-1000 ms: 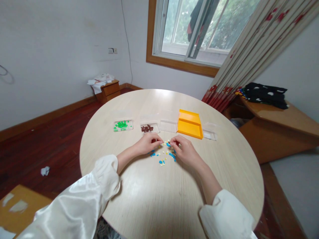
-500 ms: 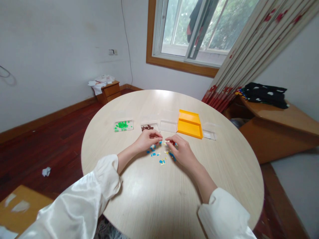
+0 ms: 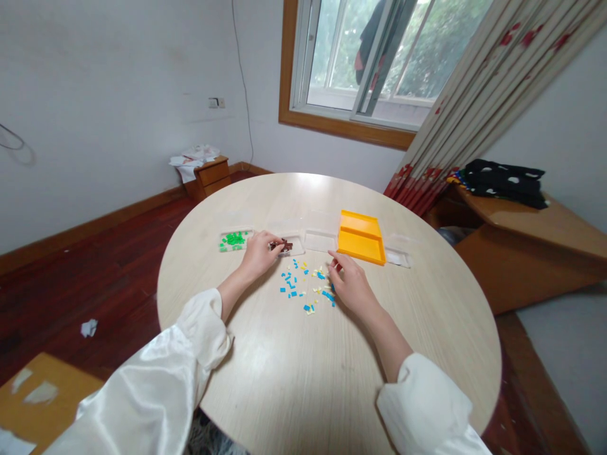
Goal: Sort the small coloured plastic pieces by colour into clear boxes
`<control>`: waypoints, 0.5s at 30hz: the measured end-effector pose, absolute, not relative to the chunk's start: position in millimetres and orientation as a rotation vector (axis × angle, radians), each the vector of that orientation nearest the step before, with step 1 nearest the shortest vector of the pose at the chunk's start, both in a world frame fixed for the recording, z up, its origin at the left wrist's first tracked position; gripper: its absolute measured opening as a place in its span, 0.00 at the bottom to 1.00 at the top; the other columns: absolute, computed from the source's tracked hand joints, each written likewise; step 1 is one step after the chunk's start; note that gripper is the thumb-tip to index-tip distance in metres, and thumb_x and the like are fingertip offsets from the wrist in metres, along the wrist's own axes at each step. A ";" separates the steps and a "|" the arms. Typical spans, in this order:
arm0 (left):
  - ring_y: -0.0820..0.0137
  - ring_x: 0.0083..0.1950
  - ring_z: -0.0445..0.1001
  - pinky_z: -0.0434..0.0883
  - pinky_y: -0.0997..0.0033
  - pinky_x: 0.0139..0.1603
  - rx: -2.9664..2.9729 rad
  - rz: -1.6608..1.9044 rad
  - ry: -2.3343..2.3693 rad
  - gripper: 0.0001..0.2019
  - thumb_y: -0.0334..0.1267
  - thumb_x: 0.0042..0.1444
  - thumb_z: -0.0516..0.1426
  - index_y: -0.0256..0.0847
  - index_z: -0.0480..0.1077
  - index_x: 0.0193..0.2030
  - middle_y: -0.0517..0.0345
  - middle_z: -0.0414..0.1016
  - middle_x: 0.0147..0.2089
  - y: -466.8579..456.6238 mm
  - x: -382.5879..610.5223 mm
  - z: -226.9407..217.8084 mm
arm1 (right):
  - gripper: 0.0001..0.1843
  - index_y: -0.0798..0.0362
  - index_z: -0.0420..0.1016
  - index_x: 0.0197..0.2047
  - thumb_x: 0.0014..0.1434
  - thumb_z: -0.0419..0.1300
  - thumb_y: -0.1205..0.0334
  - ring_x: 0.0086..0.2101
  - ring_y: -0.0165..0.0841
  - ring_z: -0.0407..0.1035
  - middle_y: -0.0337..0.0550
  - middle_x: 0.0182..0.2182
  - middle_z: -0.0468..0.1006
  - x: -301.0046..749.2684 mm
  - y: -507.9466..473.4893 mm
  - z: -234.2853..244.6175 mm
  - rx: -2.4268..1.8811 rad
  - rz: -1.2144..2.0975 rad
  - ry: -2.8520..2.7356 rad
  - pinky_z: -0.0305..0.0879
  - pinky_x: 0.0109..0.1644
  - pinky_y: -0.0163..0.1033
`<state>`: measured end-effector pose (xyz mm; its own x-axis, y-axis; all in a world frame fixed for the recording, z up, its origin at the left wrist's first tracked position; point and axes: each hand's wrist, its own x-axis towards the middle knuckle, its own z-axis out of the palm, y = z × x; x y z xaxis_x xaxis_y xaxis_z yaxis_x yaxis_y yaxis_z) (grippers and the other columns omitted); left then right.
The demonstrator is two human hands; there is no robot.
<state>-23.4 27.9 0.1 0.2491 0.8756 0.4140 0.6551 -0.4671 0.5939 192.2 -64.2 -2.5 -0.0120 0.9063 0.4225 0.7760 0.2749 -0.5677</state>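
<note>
My left hand [image 3: 259, 256] is over the clear box of small brown bricks [image 3: 287, 245], its thumb and fingers closed together at the pile. What they pinch, if anything, is hidden. To the right, my right hand [image 3: 351, 282] hovers beside loose blue bricks [image 3: 293, 294] and pale yellow bricks [image 3: 318, 291] scattered on the table. Its fingers are curled, and a bit of reddish brown, seemingly small brown bricks, shows between thumb and fingers.
On the round table [image 3: 303, 379], an open clear box holds green bricks [image 3: 234, 239]. Along the same row stand a clear box [image 3: 320, 241], an open yellow case [image 3: 361, 237] and another small clear box [image 3: 398, 258]. A curtain [image 3: 455, 107] hangs behind.
My left hand has moved left and away from me, from the loose bricks to the brown ones in the box. My right hand has shifted slightly right, uncovering more loose bricks.
</note>
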 end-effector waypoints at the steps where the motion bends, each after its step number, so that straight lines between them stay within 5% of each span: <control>1: 0.64 0.41 0.71 0.65 0.62 0.47 2.247 1.020 1.431 0.06 0.34 0.53 0.57 0.39 0.76 0.33 0.52 0.77 0.37 28.6 -24.5 -0.5 | 0.19 0.55 0.68 0.52 0.57 0.50 0.66 0.34 0.35 0.67 0.46 0.33 0.72 192.9 -63.8 -3.2 -1.531 0.223 -1.809 0.66 0.44 0.43; 8: 0.63 0.43 0.70 0.64 0.62 0.49 2.210 1.014 1.579 0.09 0.36 0.55 0.55 0.38 0.76 0.37 0.51 0.74 0.39 35.8 -39.6 2.1 | 0.21 0.57 0.66 0.54 0.58 0.50 0.66 0.35 0.35 0.68 0.47 0.34 0.73 192.3 -63.2 -6.3 -1.547 0.253 -1.805 0.66 0.45 0.43; 15: 0.53 0.57 0.60 0.56 0.52 0.56 2.372 0.684 1.545 0.16 0.44 0.46 0.64 0.47 0.76 0.43 0.51 0.63 0.55 28.0 -40.2 0.8 | 0.22 0.60 0.67 0.54 0.57 0.48 0.66 0.37 0.37 0.69 0.51 0.36 0.74 196.7 -61.6 -7.2 -1.620 0.216 -1.791 0.66 0.46 0.46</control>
